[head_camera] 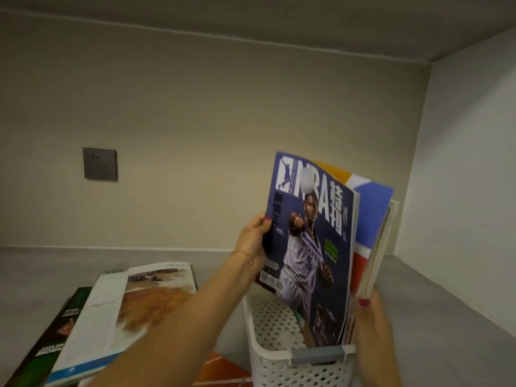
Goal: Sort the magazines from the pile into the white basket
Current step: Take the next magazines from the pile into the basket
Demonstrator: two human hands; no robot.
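A blue basketball magazine (310,247) stands upright with its lower end inside the white perforated basket (268,356) at the lower right. My left hand (252,243) grips its left edge, thumb on the cover. Behind it stand other magazines (372,219) with blue, yellow and red covers. My right hand (372,319) holds their near edge, thumb pressed on the page block. The pile (125,311) lies flat to the left: a white and brown magazine on top, a dark green one under it.
A grey surface (435,297) runs to the back wall and to a side wall on the right. A grey wall socket (100,164) sits on the back wall. An orange cover (220,370) shows at the bottom beside the basket.
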